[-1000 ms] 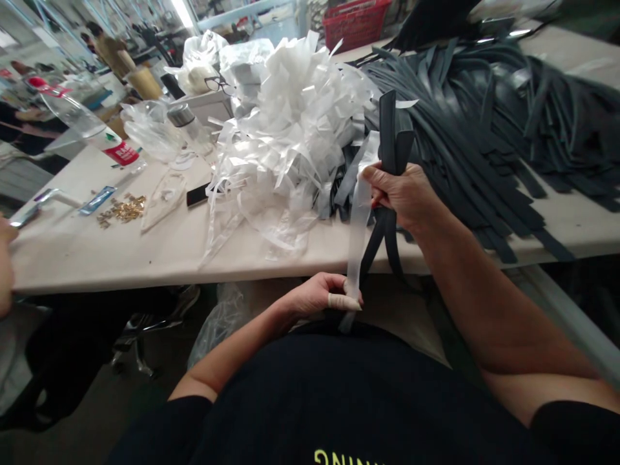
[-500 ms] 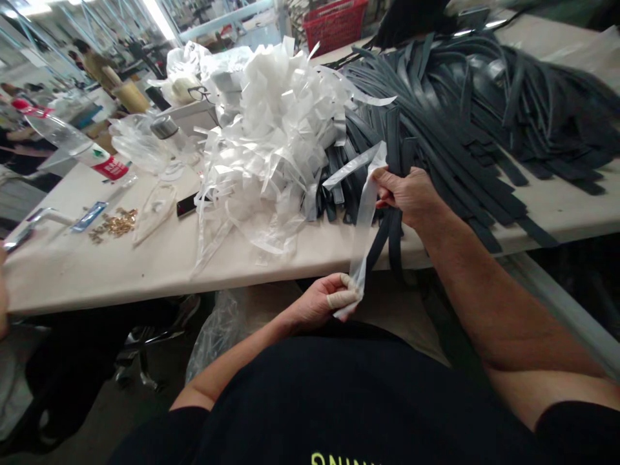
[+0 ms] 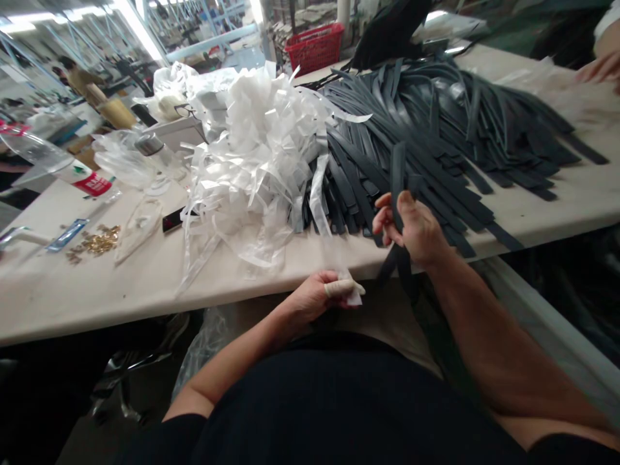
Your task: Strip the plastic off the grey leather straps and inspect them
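My left hand [image 3: 334, 294], with pale covers on its fingers, pinches the lower end of a translucent white strip [image 3: 320, 200]. That strip runs up from the table edge towards the heap of white strips [image 3: 271, 142]. My right hand [image 3: 411, 223] is closed around a dark grey strap [image 3: 398, 174], which stands up above the fingers and hangs down past the table edge. Just beyond my right hand lies a broad pile of similar dark straps [image 3: 436, 123].
On the table's left are a plastic bottle [image 3: 92, 181], small gold-coloured pieces [image 3: 101, 240], a phone-like dark object [image 3: 173, 221] and a glass jar [image 3: 162, 155]. A red basket [image 3: 314, 48] stands behind. Another person's hand [image 3: 600, 68] shows at the far right.
My right hand has let go of the white strip's upper end, which now lies towards the heap. It holds a dark strap. The view has shifted slightly, and a person's hand has appeared at right.
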Motion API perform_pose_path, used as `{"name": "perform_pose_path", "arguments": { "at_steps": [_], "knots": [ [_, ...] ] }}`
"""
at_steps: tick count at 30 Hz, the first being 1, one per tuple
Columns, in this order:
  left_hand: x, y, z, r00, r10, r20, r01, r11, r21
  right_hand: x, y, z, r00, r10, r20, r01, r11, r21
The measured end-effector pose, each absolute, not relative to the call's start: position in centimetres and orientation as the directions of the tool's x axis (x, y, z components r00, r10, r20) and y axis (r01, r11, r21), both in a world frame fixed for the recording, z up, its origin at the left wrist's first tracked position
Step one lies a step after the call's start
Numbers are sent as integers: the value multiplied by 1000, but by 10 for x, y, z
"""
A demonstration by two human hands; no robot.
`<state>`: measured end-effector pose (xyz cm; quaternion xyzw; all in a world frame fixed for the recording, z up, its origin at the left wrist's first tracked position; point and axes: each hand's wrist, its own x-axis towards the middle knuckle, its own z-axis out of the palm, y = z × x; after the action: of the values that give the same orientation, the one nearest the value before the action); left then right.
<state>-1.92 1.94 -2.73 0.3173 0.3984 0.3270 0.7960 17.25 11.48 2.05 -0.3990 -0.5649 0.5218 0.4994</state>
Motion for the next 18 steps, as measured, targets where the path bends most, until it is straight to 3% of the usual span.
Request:
{"name": "perform_pose_path", "arguments": {
  "at_steps": [5,9,18],
  "knots": [
    [-13,41,-26,284,900,-330,-513,433,741,207,31,5,-231,967,-107,84,-90,-992],
    [-2,47,-21,188,909,-372,-593,407,695,212,-14,-13,-345,906,-246,210,-181,-961],
    [9,50,-19,129,914,-385,-630,375,680,195,-21,-23,-471,866,-169,363,16,-932]
  ]
}}
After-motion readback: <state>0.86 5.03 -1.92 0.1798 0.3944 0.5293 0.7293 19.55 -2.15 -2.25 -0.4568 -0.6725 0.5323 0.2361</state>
